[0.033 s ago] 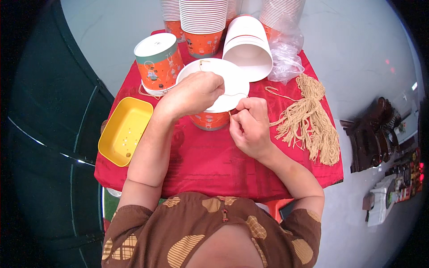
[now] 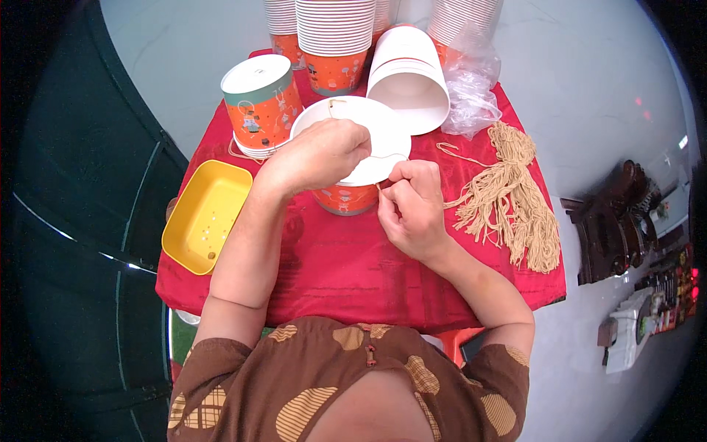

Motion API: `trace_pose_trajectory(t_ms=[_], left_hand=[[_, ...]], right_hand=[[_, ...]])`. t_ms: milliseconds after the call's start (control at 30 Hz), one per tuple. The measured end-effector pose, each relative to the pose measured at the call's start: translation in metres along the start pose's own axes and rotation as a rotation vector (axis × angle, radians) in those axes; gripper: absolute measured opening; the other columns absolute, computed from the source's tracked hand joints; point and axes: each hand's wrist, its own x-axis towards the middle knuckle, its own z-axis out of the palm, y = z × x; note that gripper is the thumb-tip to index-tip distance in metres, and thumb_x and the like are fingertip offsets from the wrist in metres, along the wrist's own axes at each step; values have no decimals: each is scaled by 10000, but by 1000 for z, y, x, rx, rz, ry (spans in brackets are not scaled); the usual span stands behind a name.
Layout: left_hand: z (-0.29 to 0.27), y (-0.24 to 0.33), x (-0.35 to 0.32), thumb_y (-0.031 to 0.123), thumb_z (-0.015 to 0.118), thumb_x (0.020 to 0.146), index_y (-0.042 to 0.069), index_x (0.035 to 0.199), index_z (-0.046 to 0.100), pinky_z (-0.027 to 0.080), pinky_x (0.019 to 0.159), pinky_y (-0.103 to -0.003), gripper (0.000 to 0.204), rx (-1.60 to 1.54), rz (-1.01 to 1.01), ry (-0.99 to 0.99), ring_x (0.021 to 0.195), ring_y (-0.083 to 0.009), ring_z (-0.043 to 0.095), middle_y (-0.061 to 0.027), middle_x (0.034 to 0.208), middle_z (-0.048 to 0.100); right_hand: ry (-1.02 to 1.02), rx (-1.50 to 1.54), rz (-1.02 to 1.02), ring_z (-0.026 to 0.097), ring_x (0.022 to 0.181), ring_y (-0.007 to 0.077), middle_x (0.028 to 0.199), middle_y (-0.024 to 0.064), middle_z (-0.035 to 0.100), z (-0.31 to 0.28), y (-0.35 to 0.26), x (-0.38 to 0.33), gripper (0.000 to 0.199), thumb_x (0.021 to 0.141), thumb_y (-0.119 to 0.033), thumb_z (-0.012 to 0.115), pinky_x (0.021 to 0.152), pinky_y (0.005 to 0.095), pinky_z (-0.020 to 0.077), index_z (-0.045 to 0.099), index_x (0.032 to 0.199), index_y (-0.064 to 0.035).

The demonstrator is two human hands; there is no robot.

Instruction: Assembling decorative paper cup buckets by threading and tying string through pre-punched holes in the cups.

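Nothing visibly shifts between frames. The right hand (image 2: 414,206) pinches cord (image 2: 379,187); the left hand (image 2: 324,151), over the bucket (image 2: 345,200), hides its grip. Threading seems underway; next calls for gentle pulling.

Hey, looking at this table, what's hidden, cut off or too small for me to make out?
All in the head view:
1. Left hand: its fingertips are hidden by the hand itself, so its grip is unclear.
2. String: its left part disappears behind that hand.
3. Brown speck in the yellow box: too small to identify.
4. Tall bucket stack: top cut off by the upper edge.
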Motion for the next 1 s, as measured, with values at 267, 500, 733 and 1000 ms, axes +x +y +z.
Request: trace_pose_trajectory(t_ms=[267,500,733,1000], left_hand=[[-5,0,0,23,585,846,-38,1103,646,512,799,-354,271,-143,104,-226,853,-258,661,-189,924,690],[-2,-5,5,30,608,852,-31,1090,668,505,849,-344,253,-249,169,-329,903,-260,665,-186,983,701],[2,-5,10,34,612,856,-42,906,659,507,724,-344,103,-205,118,-354,745,-217,644,-153,808,686],[7,-5,10,144,499,853,-66,834,633,489,658,-358,250,-328,-94,-160,653,-222,617,-156,676,632]], right_hand=[[7,2,18,509,853,296,916,138,525,4,3,1,211,658,69,674,738,385,445,489,731,0],[26,-38,0,519,854,296,905,131,531,8,4,2,194,669,49,683,737,385,450,508,737,0],[-10,-149,-32,525,826,284,893,125,534,2,2,-1,186,698,15,696,718,384,456,517,743,-2],[-133,168,313,655,601,266,709,121,605,-6,8,-9,205,808,-20,661,500,360,491,547,979,-20]])
